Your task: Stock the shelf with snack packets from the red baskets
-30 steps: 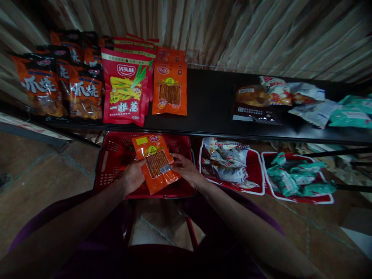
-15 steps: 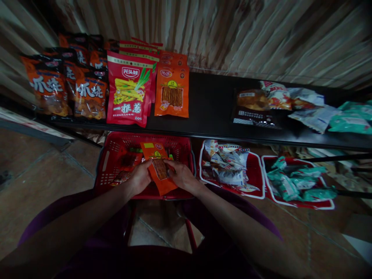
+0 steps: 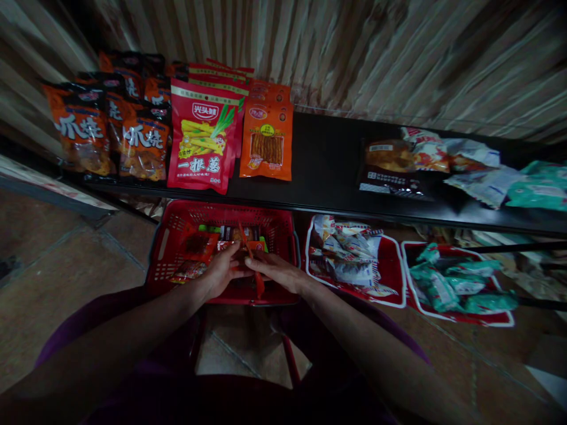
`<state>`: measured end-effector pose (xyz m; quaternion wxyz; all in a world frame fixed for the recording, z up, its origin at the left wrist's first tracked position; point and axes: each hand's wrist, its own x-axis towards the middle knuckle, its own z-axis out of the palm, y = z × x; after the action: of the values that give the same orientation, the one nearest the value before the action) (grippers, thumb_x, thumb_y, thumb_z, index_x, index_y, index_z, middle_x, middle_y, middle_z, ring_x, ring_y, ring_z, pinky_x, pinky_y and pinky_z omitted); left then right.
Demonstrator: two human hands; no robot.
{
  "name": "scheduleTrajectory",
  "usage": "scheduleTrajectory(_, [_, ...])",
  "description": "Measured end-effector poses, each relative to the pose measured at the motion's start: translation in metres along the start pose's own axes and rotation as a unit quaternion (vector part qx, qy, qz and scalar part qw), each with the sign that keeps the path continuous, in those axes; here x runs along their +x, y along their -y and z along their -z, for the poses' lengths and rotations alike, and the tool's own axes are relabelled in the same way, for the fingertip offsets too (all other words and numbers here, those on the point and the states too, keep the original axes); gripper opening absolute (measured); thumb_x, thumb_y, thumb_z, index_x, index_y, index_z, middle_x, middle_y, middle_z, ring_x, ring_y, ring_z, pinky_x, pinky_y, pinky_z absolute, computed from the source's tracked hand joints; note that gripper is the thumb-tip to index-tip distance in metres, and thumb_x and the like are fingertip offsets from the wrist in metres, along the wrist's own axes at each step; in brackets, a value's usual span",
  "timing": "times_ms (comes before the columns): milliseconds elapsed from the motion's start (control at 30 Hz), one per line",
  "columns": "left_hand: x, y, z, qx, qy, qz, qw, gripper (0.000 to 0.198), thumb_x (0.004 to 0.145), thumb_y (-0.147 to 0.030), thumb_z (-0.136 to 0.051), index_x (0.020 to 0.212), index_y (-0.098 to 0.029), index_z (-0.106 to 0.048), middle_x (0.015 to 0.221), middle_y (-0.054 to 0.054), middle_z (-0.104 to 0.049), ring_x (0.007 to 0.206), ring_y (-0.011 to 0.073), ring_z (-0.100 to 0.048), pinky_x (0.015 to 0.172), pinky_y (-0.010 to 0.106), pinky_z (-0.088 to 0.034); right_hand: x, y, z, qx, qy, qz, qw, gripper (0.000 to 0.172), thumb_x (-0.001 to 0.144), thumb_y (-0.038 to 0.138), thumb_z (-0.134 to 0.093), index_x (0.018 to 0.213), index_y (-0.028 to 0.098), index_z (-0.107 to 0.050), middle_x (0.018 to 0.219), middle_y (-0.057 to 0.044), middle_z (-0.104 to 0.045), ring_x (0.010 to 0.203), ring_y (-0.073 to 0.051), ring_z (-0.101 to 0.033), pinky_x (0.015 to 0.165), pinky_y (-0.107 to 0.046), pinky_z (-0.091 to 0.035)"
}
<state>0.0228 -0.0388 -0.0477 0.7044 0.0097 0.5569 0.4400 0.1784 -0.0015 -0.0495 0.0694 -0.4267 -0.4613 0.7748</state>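
An orange snack packet [image 3: 259, 285] is turned edge-on between my two hands, above the red basket [image 3: 165, 236]. My left hand [image 3: 221, 273] closes on it from the left, with fingertips against it. From the right, my right hand [image 3: 277, 271] grips the same packet, its thumb across the near edge. Most of the packet's faces are hidden by the angle and my fingers. Inside the basket lie an orange-red packet [image 3: 200, 243], a smaller red packet [image 3: 188, 270] and other packets partly covered by my hands.
Along the black shelf [image 3: 328, 153] stand orange-and-black bags [image 3: 144, 144], red bags [image 3: 204, 139] and orange packets [image 3: 267, 141]. Farther right lie a brown packet [image 3: 387, 158], white packets [image 3: 478, 180] and green packets [image 3: 538, 188]. Below are white-rimmed baskets [image 3: 404, 277] holding white and green packets.
The orange packet has turned from showing its printed front to edge-on between my hands. My left hand has shifted slightly right. The view has shifted a little.
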Motion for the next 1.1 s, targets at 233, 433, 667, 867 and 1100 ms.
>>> scheduleTrajectory(233, [0.001,0.004,0.008,0.115,0.012,-0.044,0.992,0.024,0.085,-0.028,-0.051,0.089,-0.014,-0.070,0.119,0.016,-0.061,0.110,0.0287,-0.054,0.077,0.038,-0.053,0.007,-0.010,-0.002,0.139,-0.043,-0.026,0.989,0.027,0.055,0.019,-0.068,0.082,0.019,-0.067,0.077,-0.001,-0.070,0.076,-0.018,-0.066,0.077,-0.037,-0.052])
scheduleTrajectory(433, [0.000,0.000,0.014,0.127,-0.012,-0.075,0.989,0.008,0.073,-0.018,-0.063,0.075,-0.015,-0.070,0.102,0.012,-0.067,0.103,0.0256,-0.057,0.079,0.032,-0.049,0.011,-0.016,-0.001,0.204,-0.081,-0.018,0.975,0.031,0.047,0.014,-0.064,0.077,0.018,-0.068,0.072,-0.001,-0.072,0.076,-0.022,-0.068,0.071,-0.035,-0.053])
scheduleTrajectory(667, [0.009,0.001,0.034,0.120,-0.055,-0.059,0.990,0.019,0.067,-0.006,-0.065,0.081,-0.020,-0.065,0.076,0.000,-0.067,0.078,0.0156,-0.062,0.071,0.025,-0.046,0.007,-0.015,0.004,0.228,-0.093,-0.008,0.969,0.038,0.046,0.009,-0.059,0.083,0.017,-0.068,0.075,-0.003,-0.073,0.074,-0.024,-0.069,0.068,-0.034,-0.054])
scheduleTrajectory(867, [0.005,0.007,0.035,0.120,0.055,0.049,0.990,0.033,0.063,-0.011,-0.069,0.095,-0.014,-0.064,0.088,0.009,-0.071,0.079,0.0210,-0.067,0.077,0.037,-0.051,0.010,-0.020,0.010,0.266,-0.113,0.002,0.957,0.034,0.047,0.010,-0.067,0.081,0.017,-0.065,0.077,-0.003,-0.074,0.076,-0.023,-0.070,0.070,-0.034,-0.054])
scheduleTrajectory(1100, [0.005,0.007,0.030,0.146,0.004,0.044,0.988,0.058,0.062,-0.002,-0.060,0.117,-0.019,-0.052,0.100,0.006,-0.071,0.087,0.0186,-0.068,0.078,0.032,-0.051,0.011,-0.027,0.017,0.277,-0.120,0.009,0.953,0.034,0.050,0.012,-0.073,0.082,0.017,-0.063,0.076,-0.003,-0.073,0.078,-0.024,-0.070,0.074,-0.038,-0.054])
